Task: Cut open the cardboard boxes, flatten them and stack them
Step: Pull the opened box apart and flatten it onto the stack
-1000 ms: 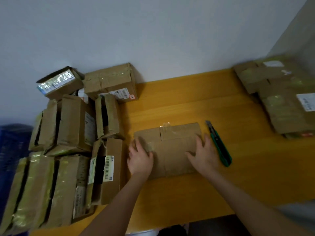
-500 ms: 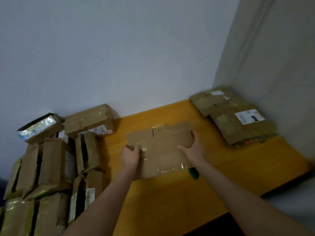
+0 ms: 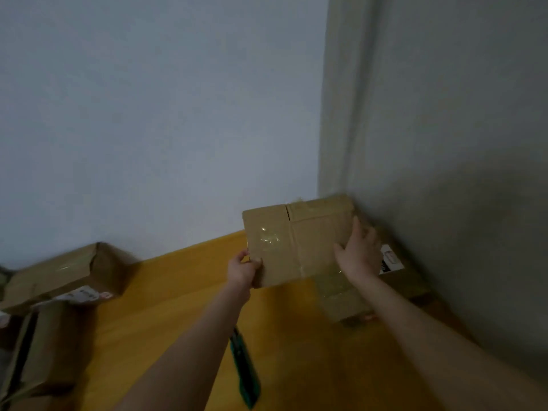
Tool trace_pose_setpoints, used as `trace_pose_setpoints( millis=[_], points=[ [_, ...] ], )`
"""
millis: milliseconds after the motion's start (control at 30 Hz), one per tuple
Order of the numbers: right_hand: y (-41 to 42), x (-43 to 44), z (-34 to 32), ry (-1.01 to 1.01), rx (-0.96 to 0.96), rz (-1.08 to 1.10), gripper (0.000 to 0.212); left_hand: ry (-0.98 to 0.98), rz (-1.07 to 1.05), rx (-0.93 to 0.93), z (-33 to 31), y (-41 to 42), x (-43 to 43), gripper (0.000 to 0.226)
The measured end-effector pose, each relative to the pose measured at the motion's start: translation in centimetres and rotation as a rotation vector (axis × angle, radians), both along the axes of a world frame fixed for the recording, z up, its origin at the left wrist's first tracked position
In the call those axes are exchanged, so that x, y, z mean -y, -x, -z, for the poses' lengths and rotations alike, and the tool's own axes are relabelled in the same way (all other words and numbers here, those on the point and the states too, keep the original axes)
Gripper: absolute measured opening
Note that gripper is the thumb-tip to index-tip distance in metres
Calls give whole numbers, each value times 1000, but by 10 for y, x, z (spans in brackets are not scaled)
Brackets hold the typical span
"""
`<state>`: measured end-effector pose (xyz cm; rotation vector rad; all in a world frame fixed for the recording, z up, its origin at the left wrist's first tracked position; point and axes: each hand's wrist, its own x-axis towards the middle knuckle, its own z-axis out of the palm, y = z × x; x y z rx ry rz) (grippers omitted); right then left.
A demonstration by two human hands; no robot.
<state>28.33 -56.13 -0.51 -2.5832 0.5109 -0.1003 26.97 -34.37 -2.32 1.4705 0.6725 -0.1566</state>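
A flattened brown cardboard box [image 3: 296,241] with clear tape on it is held up above the yellow table [image 3: 166,298], near the right corner. My left hand [image 3: 243,269] grips its lower left corner. My right hand [image 3: 358,253] holds its right edge, with the fingers spread on the cardboard. Under the box lies the stack of flattened boxes [image 3: 394,280] against the right wall, partly hidden by my right hand. The green utility knife [image 3: 246,372] lies on the table, below my left forearm.
Uncut taped boxes stand at the left: one at the back wall [image 3: 65,274] and more at the left edge [image 3: 35,345]. The grey wall [image 3: 444,143] closes off the right side. Bare table shows between the two groups.
Both hands lifted the flattened box off the table and carried it right, over the stack in the corner. The view swung right and up. The knife stayed on the table.
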Motion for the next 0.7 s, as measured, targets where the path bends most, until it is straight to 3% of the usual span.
trace_pose_setpoints(
  millis=[167,267,367,400,500,533,633,700],
  points=[
    [-42,43,17,101,-6,-347,89,-68,-112,-18,4,-61,70,41],
    [-55,54,36,305,-101,-615,104,-82,-120,-53,7,-81,92,40],
    [-72,65,48,383,-139,-640,86,-70,-39,-63,10,-94,104,42],
    [-77,67,50,372,-164,-645,77,-161,18,-33,10,-97,107,42],
    [-89,69,53,352,-227,-653,61,-774,368,49,15,-103,109,58],
    [-92,69,56,351,-246,-661,59,-884,476,69,20,-103,110,65],
    [-100,63,68,308,-351,-712,52,-900,665,-4,37,-102,116,72],
    [-102,58,76,287,-415,-727,55,-1025,806,-48,48,-103,120,74]
  ],
)
